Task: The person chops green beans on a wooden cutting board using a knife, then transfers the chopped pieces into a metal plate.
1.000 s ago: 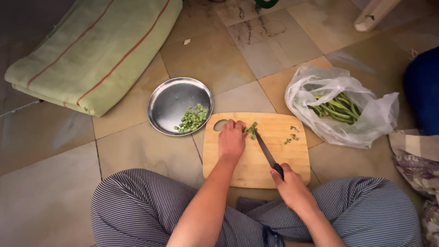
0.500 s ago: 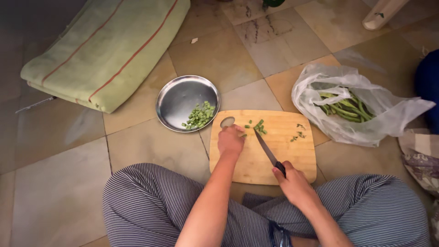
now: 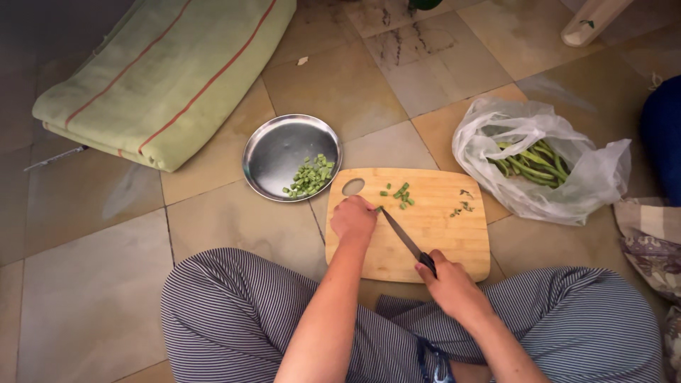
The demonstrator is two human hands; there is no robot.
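A wooden cutting board (image 3: 440,241) lies on the tiled floor in front of my crossed legs. My right hand (image 3: 450,284) grips a dark-handled knife (image 3: 403,234), its blade slanting up-left across the board. My left hand (image 3: 352,218) is closed at the board's left edge, by the blade tip, pinching a green bean whose end just shows. A few cut green bean pieces (image 3: 399,195) lie near the board's top. A round steel plate (image 3: 280,149) left of the board holds a pile of chopped beans (image 3: 310,177).
A white plastic bag (image 3: 567,184) with whole green beans (image 3: 528,163) sits right of the board. A folded green mat (image 3: 156,71) lies at the upper left. Blue cloth and a patterned fabric lie at the right edge.
My left hand drew back from the top of the board toward me along its left edge. The knife stays at nearly the same slant. The view shifted slightly.
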